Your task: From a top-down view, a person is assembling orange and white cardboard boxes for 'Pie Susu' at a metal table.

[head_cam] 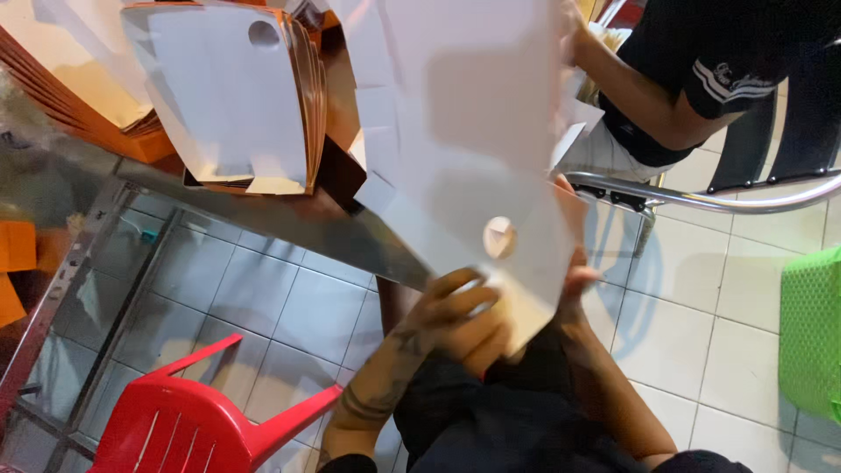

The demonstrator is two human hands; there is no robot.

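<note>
Both hands on a white paper sheet w/ round hole.
Left hand (451, 320) pinches smooth flat sheet (473, 131) at its near end; right hand (574, 271) behind it, grip unclear; long axis runs away from the person, over metal table (263, 215).

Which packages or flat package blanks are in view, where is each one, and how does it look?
White flat card blank with a round hole: centre, held by left hand and right hand.
Stack of white and orange blanks: upper left, on metal table.
Orange sheets: far left.
</note>
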